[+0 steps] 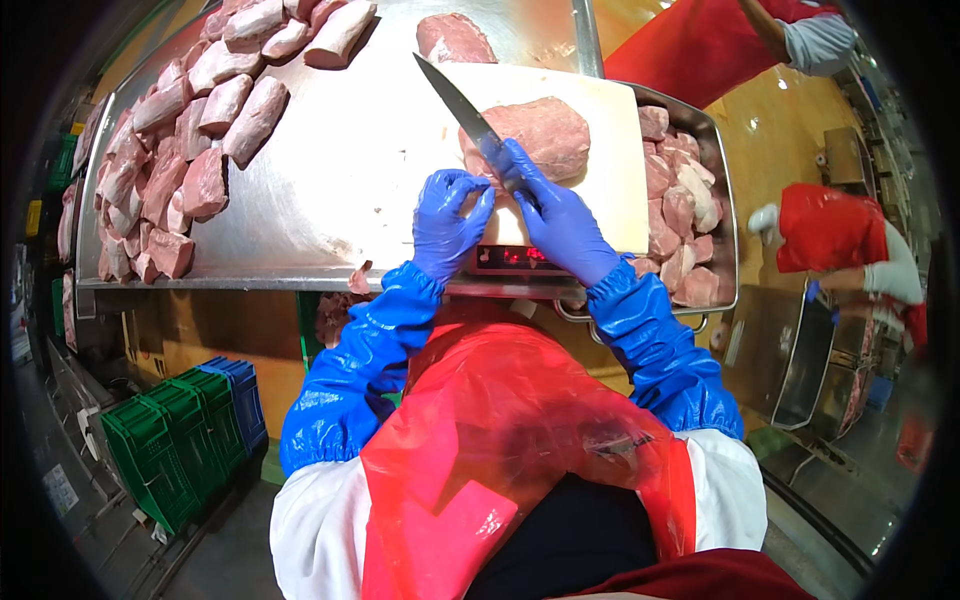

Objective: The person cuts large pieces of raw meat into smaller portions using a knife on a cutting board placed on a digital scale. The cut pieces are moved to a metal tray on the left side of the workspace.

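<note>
My right hand (565, 215), in a blue glove, is closed round the handle of a long knife (455, 102). Its blade points up and to the left, over the left end of a large piece of raw meat (545, 138). That piece lies on a white cutting board (615, 190). Just left of the knife handle, my gloved left hand (447, 222) is closed in a pinch close to the meat's near left edge. Whatever it may hold between thumb and fingers is too small to make out. A scale display (510, 258) glows red between my wrists.
Many cut meat pieces (165, 150) are heaped on the left of the steel table (330, 190). Another piece (455, 38) lies beyond the board. A metal tray (728, 215) of meat chunks stands at right. Green crates (165, 440) stand low left. Two people in red aprons work at right.
</note>
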